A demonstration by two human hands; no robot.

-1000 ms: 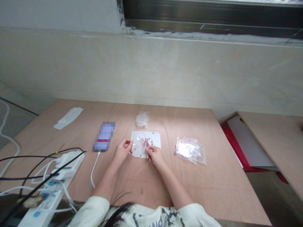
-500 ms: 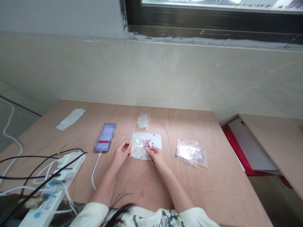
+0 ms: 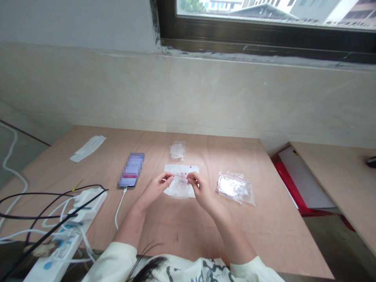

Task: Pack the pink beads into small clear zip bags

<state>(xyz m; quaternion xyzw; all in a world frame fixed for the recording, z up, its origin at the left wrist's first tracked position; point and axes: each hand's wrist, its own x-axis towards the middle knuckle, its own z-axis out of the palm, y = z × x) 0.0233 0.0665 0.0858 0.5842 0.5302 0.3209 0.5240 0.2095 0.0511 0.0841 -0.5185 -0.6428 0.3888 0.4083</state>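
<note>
A small clear zip bag (image 3: 179,184) with a red line along its top edge is stretched between my hands, above a white sheet of paper (image 3: 169,192). My left hand (image 3: 157,187) pinches the bag's left end between thumb and fingers. At its right end, my right hand (image 3: 202,190) grips it the same way. Small red beads (image 3: 190,167) lie on the paper's far part; the bag and fingers partly cover the others. Whether any beads are inside the bag, I cannot tell.
Clear bags with red seals (image 3: 236,188) lie on the right, another clear bag (image 3: 177,151) behind the paper. To the left are a phone (image 3: 131,170) on a white cable, a folded white strip (image 3: 88,148) and a power strip (image 3: 84,207) with tangled cables.
My right hand has left the beads and moved up to the bag's right end. My left hand has shifted right and up. The bag's red edge now stretches between both hands.
</note>
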